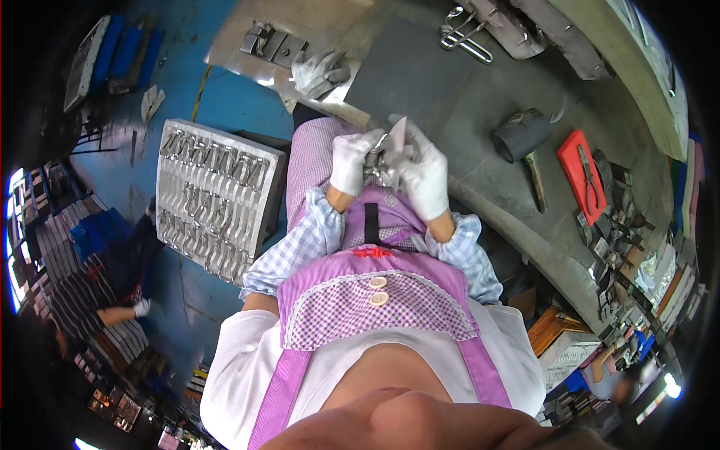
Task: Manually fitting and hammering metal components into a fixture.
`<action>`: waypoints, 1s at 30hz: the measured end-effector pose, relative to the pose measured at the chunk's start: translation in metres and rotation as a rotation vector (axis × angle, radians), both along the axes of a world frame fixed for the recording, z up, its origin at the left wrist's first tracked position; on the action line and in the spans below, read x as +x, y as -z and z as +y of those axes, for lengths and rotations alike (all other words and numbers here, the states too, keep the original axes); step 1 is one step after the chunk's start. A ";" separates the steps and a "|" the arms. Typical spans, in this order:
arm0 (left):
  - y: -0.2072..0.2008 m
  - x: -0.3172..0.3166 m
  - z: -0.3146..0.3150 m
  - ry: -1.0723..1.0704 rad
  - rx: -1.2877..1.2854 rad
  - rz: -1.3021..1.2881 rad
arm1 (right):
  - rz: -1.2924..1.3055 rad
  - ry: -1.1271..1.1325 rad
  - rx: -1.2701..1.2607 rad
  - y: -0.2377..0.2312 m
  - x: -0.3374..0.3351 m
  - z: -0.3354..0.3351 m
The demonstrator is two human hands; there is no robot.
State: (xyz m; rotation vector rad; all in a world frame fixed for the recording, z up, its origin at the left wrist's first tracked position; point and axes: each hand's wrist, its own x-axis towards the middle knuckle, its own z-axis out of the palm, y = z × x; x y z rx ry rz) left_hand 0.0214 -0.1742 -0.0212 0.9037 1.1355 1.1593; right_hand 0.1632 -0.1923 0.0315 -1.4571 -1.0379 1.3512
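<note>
Both my hands wear white gloves and meet above my lap at the table's near edge. My left hand point(352, 161) is closed on a small shiny metal part point(385, 176), whose curved, bright surfaces show between the two hands. My right hand point(424, 176) is closed from the other side, with a pale pinkish flat piece point(400, 135) standing up at its fingers. Its fingers are partly blurred, and the far side of the metal part is hidden by them. Left of my lap, a grey tray point(271, 176) bears rows of similar shiny curved metal parts point(214, 169).
On the grey table point(480, 157) lie a crumpled glove point(321, 73), a metal block fixture point(274, 46), bent metal rods point(465, 37), a dark cylinder point(521, 135), a hammer-like handle point(536, 182), and pliers point(589, 180) on a red tray point(574, 161). A person point(94, 296) is at far left.
</note>
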 end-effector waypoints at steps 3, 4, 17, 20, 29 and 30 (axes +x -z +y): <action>-0.018 0.006 0.026 0.158 -0.151 -0.001 | -1.064 -0.034 0.073 0.034 0.044 0.020; -0.018 0.000 0.031 0.211 -0.184 0.218 | -0.871 -0.025 0.148 0.030 0.061 0.018; -0.008 -0.006 0.058 0.390 -0.026 0.666 | -0.354 0.323 -0.225 0.011 0.166 0.012; 0.020 0.006 0.057 0.368 -0.098 0.626 | 0.163 0.038 0.011 -0.049 0.125 -0.002; 0.036 0.005 0.040 0.496 -0.044 0.741 | -1.046 -0.312 0.505 0.004 0.144 -0.004; 0.035 0.004 0.041 0.437 0.025 0.722 | -1.074 -0.127 0.360 -0.033 0.155 -0.004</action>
